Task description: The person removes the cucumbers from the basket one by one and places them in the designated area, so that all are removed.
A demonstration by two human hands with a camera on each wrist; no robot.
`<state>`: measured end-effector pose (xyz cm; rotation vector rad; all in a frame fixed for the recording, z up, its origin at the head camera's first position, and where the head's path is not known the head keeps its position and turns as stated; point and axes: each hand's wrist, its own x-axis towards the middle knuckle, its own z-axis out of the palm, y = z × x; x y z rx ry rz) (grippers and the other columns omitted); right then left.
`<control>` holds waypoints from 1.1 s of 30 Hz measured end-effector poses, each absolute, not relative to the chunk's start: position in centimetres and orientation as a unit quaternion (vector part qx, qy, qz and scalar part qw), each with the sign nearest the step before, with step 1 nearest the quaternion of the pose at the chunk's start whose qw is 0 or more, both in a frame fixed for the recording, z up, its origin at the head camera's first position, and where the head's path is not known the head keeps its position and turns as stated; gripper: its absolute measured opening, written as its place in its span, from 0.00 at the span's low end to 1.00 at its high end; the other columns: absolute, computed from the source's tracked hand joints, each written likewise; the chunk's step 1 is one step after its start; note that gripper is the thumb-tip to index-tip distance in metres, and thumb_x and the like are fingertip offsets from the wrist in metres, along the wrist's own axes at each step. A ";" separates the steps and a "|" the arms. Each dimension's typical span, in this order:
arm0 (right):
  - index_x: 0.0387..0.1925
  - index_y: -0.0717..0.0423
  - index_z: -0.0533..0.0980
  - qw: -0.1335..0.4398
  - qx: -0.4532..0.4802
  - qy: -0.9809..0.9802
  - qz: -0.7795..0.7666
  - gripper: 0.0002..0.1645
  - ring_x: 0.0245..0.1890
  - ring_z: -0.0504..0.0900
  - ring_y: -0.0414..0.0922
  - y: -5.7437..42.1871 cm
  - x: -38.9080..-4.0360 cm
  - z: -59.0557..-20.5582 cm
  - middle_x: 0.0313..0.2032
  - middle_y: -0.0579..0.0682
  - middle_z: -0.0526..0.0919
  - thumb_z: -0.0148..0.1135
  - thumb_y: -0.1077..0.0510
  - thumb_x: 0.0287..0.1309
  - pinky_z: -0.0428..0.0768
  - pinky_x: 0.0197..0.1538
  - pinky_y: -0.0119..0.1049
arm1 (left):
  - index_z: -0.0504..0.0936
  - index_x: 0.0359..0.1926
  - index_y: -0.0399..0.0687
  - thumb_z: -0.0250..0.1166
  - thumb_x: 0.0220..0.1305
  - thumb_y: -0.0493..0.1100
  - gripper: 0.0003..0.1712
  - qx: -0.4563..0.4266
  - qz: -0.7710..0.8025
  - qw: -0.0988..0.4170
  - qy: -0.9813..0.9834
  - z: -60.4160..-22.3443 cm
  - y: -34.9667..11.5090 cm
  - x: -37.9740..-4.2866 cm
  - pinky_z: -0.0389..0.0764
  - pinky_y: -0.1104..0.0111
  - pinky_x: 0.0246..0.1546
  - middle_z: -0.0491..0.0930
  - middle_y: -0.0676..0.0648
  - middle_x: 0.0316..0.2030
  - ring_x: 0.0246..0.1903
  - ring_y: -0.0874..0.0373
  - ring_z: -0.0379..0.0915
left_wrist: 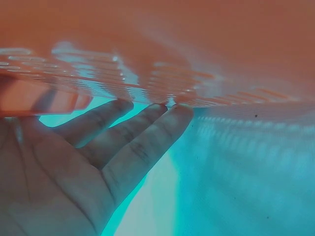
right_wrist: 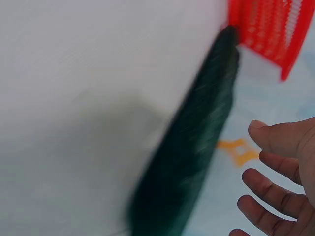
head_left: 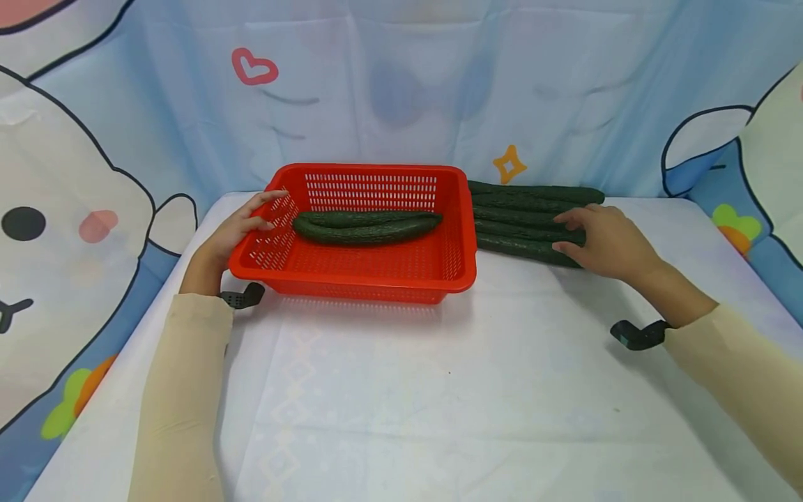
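A red plastic basket (head_left: 351, 284) with slotted walls stands left of centre, two dark green cucumbers (head_left: 370, 232) lying side by side in it. My left hand (head_left: 227, 240) holds the basket's left side, digits over the rim. In the left wrist view, three fingers (left_wrist: 142, 142) reach under the basket against its slotted underside. Several more cucumbers (head_left: 517, 217) lie in a row right of the basket. Over their right ends hovers my right hand (head_left: 611, 240), thumb and fingers spread apart. The right wrist view shows nothing between those fingers, with the nearest cucumber (right_wrist: 192, 142) beside them.
A white cloth (head_left: 439, 390) covers the table. Behind the basket hangs a blue curtain (head_left: 401, 90) printed with cartoon figures, meeting the table's back edge. Black wrist cameras (head_left: 640, 335) sit below both hands.
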<state>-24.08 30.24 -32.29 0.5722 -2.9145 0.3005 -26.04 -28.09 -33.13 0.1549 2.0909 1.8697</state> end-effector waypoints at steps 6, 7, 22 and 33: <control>0.57 0.61 0.77 0.100 0.248 -0.953 0.140 0.26 0.48 0.79 0.59 25.4 -23.1 -28.2 0.48 0.64 0.81 0.69 0.57 0.57 0.78 0.47 0.57 | 0.57 0.74 0.66 0.47 0.70 0.34 0.36 0.056 0.653 0.165 0.737 -33.1 -28.1 -26.0 0.86 0.67 0.43 0.54 0.44 0.71 0.51 0.51 0.76; 0.57 0.60 0.77 0.090 0.255 -0.951 0.147 0.26 0.48 0.79 0.58 24.4 -23.0 -27.4 0.48 0.63 0.82 0.69 0.56 0.58 0.78 0.48 0.56 | 0.57 0.74 0.66 0.47 0.70 0.34 0.36 0.055 0.652 0.165 0.738 -33.1 -28.2 -26.0 0.86 0.67 0.42 0.54 0.44 0.71 0.51 0.51 0.76; 0.63 0.51 0.73 -0.238 0.302 -0.895 0.226 0.27 0.61 0.74 0.52 10.4 -28.5 -22.5 0.59 0.57 0.78 0.63 0.54 0.63 0.77 0.62 0.50 | 0.57 0.74 0.64 0.46 0.69 0.33 0.36 0.062 0.674 0.173 0.715 -33.2 -27.6 -26.0 0.86 0.66 0.44 0.55 0.43 0.70 0.52 0.49 0.76; 0.59 0.53 0.77 -0.253 0.244 -0.929 0.120 0.23 0.61 0.69 0.50 5.3 -32.2 -26.4 0.62 0.53 0.73 0.64 0.57 0.62 0.76 0.63 0.48 | 0.58 0.74 0.64 0.47 0.69 0.33 0.36 0.064 0.668 0.169 0.722 -32.9 -27.4 -25.8 0.86 0.65 0.44 0.54 0.43 0.71 0.54 0.48 0.75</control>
